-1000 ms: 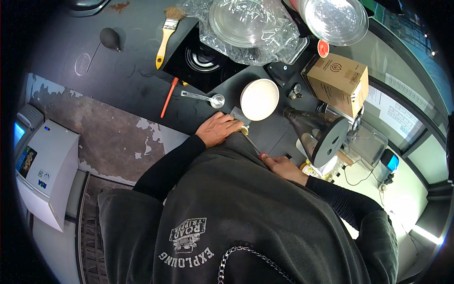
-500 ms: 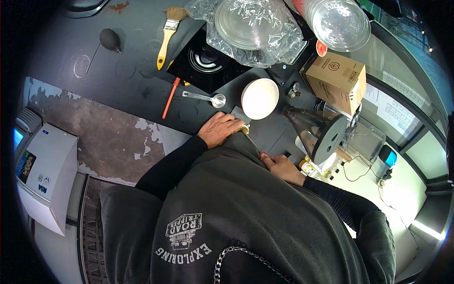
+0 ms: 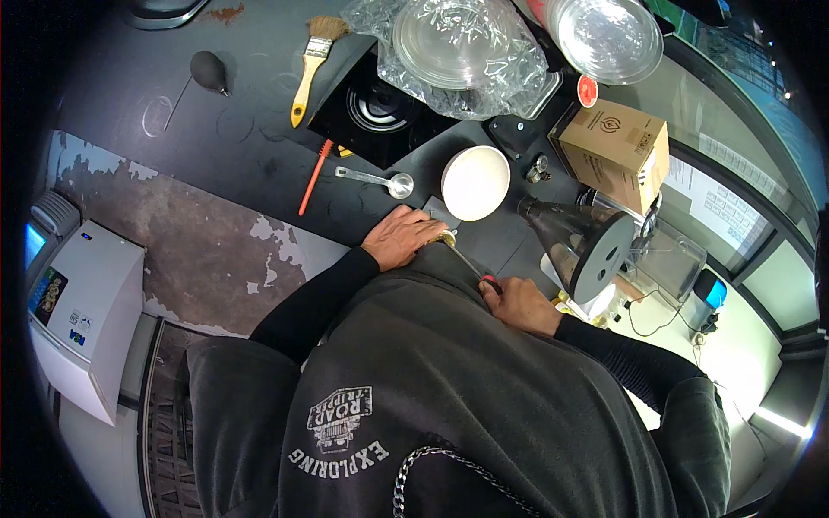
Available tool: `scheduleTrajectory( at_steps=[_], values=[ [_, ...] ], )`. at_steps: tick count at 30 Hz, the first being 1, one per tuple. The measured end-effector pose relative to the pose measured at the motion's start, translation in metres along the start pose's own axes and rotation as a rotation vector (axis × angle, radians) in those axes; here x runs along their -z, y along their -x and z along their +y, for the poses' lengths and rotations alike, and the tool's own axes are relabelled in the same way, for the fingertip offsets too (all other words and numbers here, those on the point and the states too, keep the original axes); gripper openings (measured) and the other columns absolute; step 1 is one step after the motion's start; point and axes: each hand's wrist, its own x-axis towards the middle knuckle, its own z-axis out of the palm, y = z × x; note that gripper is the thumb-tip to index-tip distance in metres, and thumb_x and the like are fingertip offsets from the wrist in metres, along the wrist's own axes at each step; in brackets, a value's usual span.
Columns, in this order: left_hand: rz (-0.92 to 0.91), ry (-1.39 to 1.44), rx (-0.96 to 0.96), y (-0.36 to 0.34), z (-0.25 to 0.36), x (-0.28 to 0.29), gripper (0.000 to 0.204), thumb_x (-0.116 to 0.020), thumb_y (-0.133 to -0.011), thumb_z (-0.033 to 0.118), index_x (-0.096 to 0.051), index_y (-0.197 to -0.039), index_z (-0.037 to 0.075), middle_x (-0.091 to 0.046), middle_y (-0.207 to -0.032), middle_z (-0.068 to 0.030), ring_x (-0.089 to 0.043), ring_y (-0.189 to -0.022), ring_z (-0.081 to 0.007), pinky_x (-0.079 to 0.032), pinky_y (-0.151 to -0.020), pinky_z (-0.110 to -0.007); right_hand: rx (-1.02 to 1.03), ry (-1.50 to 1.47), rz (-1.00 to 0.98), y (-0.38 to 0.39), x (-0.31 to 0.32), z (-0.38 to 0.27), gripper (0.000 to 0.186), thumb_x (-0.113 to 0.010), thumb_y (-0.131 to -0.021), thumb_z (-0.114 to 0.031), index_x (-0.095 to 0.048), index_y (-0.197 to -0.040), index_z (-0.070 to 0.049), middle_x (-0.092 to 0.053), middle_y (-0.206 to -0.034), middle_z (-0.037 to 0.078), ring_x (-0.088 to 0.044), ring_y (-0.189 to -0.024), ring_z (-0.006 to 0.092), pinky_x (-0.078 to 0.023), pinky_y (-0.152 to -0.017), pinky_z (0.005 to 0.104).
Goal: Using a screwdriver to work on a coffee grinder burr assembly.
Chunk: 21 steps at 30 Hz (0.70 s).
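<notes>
My right hand [image 3: 524, 306] is closed around the red and black handle of a screwdriver [image 3: 469, 261]. Its thin metal shaft slants up and left to a small brass-coloured metal part [image 3: 448, 236] at the counter's near edge. Over that part bends my left hand [image 3: 402, 235], its fingers close together and their tips against it; the fingers hide some of it. A flat grey piece [image 3: 440, 210] lies just beyond the fingertips. Further on stands a white bowl [image 3: 475, 183], with a metal measuring spoon [image 3: 399, 185] to its left.
An orange-red stick [image 3: 314, 179], a wooden-handled brush [image 3: 310, 73] and a black rubber blower [image 3: 208, 72] lie leftward. Bagged clear lids [image 3: 449, 43] sit at the far side. On the right are a cardboard box [image 3: 611, 151], a dark cone-shaped container [image 3: 577, 246] and small metal fittings [image 3: 537, 169].
My right hand has drawn slightly rightward, and more of the screwdriver's handle shows. My left hand stays on the brass-coloured part. The whole view has shifted a little.
</notes>
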Motion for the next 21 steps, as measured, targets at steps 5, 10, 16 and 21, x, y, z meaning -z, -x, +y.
scheduleTrajectory(
  at_steps=[5, 10, 16, 21],
  values=[
    [-0.031, 0.023, 0.027, 0.000, 0.001, 0.002, 0.066, -0.075, -0.079, 0.002, -0.054, -0.142, 0.011, -0.067, -0.127, -0.0030, -0.056, -0.119, -0.0180, -0.038, -0.099, -0.035, 0.192, 0.241, 0.051, 0.006, 0.016, -0.005, 0.053, -0.052, -0.105, -0.041, -0.072, -0.092, 0.007, -0.069, -0.080, 0.033, -0.072, -0.078, 0.0489, -0.059, -0.074, 0.0534],
    [0.018, 0.020, 0.007, 0.003, 0.000, -0.003, 0.061, -0.071, -0.084, 0.004, -0.056, -0.142, 0.011, -0.067, -0.131, -0.0023, -0.056, -0.120, -0.0166, -0.038, -0.100, -0.034, 0.264, 0.286, 0.053, 0.003, 0.023, -0.010, 0.051, -0.051, -0.105, -0.039, -0.071, -0.092, 0.006, -0.069, -0.079, 0.032, -0.071, -0.075, 0.0489, -0.060, -0.072, 0.0523],
    [0.016, 0.008, 0.016, 0.004, -0.001, -0.005, 0.055, -0.064, -0.089, 0.003, -0.056, -0.143, 0.010, -0.067, -0.131, -0.0020, -0.056, -0.120, -0.0156, -0.038, -0.101, -0.033, 0.271, 0.192, 0.014, -0.008, 0.011, 0.008, 0.056, -0.051, -0.106, -0.041, -0.071, -0.094, 0.009, -0.069, -0.080, 0.033, -0.070, -0.078, 0.0522, -0.058, -0.080, 0.0543],
    [0.009, 0.011, 0.031, 0.004, -0.001, -0.005, 0.051, -0.060, -0.092, 0.004, -0.057, -0.142, 0.010, -0.067, -0.131, -0.0018, -0.056, -0.120, -0.0150, -0.038, -0.101, -0.033, 0.193, 0.105, -0.161, -0.013, 0.022, 0.001, 0.062, -0.051, -0.106, -0.044, -0.069, -0.090, 0.012, -0.067, -0.080, 0.037, -0.068, -0.081, 0.0554, -0.055, -0.083, 0.0562]
  ],
)
